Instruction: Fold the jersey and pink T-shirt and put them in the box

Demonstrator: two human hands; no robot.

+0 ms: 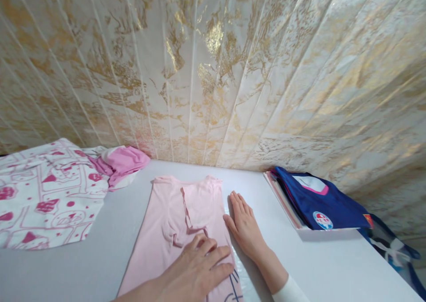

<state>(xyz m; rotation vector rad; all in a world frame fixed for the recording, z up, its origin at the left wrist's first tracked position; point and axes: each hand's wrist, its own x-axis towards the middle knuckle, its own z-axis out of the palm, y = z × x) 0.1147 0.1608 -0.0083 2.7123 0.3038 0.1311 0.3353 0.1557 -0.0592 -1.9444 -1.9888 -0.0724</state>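
A pale pink garment (173, 222) lies folded lengthwise on the white table (326, 262), its neckline toward the wall. My left hand (196, 271) rests flat on the garment's lower middle, fingers spread and pointing right. My right hand (244, 226) lies flat on the table just off the garment's right edge, fingers stretched together toward the wall. Neither hand holds anything.
A white cloth with pink print (46, 195) and a bunched pink-and-white cloth (121, 162) lie at the left. A stack of folded clothes with a navy garment (319, 202) on top sits at the right, near the table's edge. A gold-marbled wall (213, 71) stands behind.
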